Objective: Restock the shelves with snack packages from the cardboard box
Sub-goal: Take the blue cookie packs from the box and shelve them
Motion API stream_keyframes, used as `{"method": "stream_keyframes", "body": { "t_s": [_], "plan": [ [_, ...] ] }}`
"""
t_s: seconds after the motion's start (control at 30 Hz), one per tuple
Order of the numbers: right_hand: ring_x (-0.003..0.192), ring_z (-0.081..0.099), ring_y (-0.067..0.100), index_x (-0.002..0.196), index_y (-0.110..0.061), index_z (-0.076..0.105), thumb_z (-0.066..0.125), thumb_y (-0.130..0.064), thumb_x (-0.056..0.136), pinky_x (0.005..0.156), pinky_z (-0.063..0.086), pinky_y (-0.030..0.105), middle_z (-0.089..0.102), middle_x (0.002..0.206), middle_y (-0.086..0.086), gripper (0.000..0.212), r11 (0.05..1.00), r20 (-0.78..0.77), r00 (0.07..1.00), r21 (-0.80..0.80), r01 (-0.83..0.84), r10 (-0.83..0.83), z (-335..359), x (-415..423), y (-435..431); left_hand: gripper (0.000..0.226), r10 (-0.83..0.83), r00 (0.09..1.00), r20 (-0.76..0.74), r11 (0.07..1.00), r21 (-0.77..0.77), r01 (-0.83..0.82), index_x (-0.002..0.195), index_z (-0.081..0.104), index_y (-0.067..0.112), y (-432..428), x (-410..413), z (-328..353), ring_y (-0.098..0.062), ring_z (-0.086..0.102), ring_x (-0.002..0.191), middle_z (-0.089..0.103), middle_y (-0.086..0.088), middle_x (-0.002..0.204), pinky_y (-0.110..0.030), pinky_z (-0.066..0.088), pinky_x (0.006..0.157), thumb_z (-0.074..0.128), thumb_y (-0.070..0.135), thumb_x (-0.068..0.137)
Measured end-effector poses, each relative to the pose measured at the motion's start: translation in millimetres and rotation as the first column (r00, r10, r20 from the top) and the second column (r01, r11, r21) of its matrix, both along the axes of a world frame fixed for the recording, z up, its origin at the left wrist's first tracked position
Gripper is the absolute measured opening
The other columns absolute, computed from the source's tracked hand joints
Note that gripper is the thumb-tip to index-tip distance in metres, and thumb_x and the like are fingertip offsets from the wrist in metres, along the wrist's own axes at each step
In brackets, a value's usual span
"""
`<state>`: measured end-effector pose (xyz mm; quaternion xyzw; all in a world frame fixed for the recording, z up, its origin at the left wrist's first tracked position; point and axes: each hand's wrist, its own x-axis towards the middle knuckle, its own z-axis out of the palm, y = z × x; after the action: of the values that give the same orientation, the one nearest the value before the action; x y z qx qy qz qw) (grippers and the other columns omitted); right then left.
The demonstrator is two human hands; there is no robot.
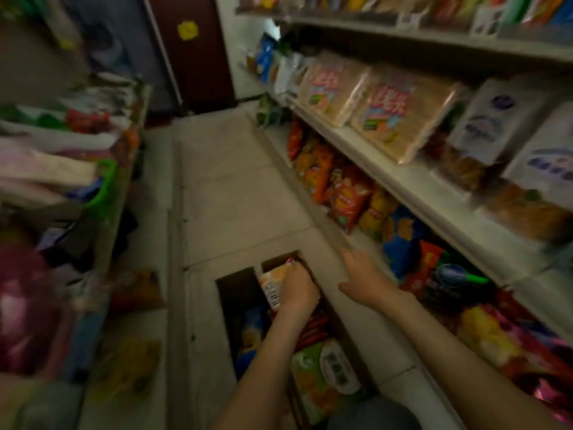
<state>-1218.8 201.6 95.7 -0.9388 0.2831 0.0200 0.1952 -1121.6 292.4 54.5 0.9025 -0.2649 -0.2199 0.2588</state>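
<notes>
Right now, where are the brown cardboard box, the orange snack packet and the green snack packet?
brown cardboard box (234, 296): head view, dark left flap.
orange snack packet (274, 278): head view, face above the white label.
green snack packet (307, 364): head view, green upper-left part.

A dark door (198, 57) (yellow sticker (187, 30) on it) ends the pale tiled floor (229, 193); a green basket (107, 181) sits left.

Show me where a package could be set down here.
Bare floor beyond the cardboard box, between the left rack and right shelves, is free. Shelf rows and the box's near half are packed; the left hand grips a package inside.
</notes>
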Motion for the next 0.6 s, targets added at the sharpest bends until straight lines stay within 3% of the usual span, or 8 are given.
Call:
{"method": "stream_keyframes", "body": {
  "t_s": [0.1,0.23,0.37,0.47,0.6],
  "plan": [
    [0.137,0.031,0.025,0.146,-0.008,0.021,0.059,-0.021,0.087,0.108,0.028,0.028,0.033,0.148,0.012,0.071,0.986,-0.097,0.994,0.167,-0.027,0.044,-31.8,13.6,20.6,0.046,0.2,0.974,-0.107,0.973,0.137,-0.185,0.137,0.037,0.008,34.9,6.4,-46.2,-0.031,0.049,0.119,0.046,-0.013,0.134,-0.037,0.045,0.092,0.051,0.013,0.093],
    [0.115,0.054,0.027,0.126,-0.014,0.049,0.064,-0.023,0.08,0.094,0.045,0.032,0.056,0.124,0.01,0.049,0.956,-0.048,0.995,0.286,-0.066,0.083,-62.8,25.4,35.7,0.054,0.336,0.931,-0.141,0.904,0.327,-0.277,0.14,0.028,0.006,67.9,7.9,-95.0,-0.029,0.033,0.133,0.03,-0.013,0.146,-0.036,0.035,0.104,0.053,0.022,0.094],
    [0.113,0.055,0.024,0.128,-0.029,0.044,0.062,-0.041,0.069,0.094,0.049,0.039,0.056,0.122,0.003,0.063,0.937,-0.104,0.983,0.332,-0.109,0.151,-118.5,32.2,31.4,0.077,0.408,0.884,-0.227,0.841,0.471,-0.267,0.147,0.005,0.002,87.6,-1.1,-125.8,-0.034,0.018,0.14,0.011,-0.017,0.154,-0.041,0.027,0.111,0.053,0.028,0.093],
    [0.117,0.05,0.024,0.128,-0.027,0.044,0.065,-0.031,0.073,0.098,0.046,0.042,0.051,0.126,0.003,0.058,0.937,-0.126,0.973,0.32,-0.143,0.191,-111.0,29.3,40.8,0.08,0.447,0.861,-0.242,0.819,0.498,-0.285,0.147,0.004,0.002,95.6,0.8,-137.5,-0.034,0.018,0.14,0.011,-0.017,0.154,-0.043,0.025,0.112,0.054,0.03,0.092],
    [0.123,0.046,0.026,0.135,-0.02,0.038,0.066,-0.027,0.079,0.102,0.042,0.044,0.045,0.135,0.005,0.063,0.928,-0.162,0.961,0.337,-0.16,0.224,-117.9,31.1,42.7,0.09,0.595,0.746,-0.298,0.768,0.483,-0.42,0.147,0.006,0.002,96.4,13.9,-146.4,-0.033,0.023,0.139,0.016,-0.016,0.152,-0.04,0.03,0.11,0.067,0.024,0.084]
  ]
}}
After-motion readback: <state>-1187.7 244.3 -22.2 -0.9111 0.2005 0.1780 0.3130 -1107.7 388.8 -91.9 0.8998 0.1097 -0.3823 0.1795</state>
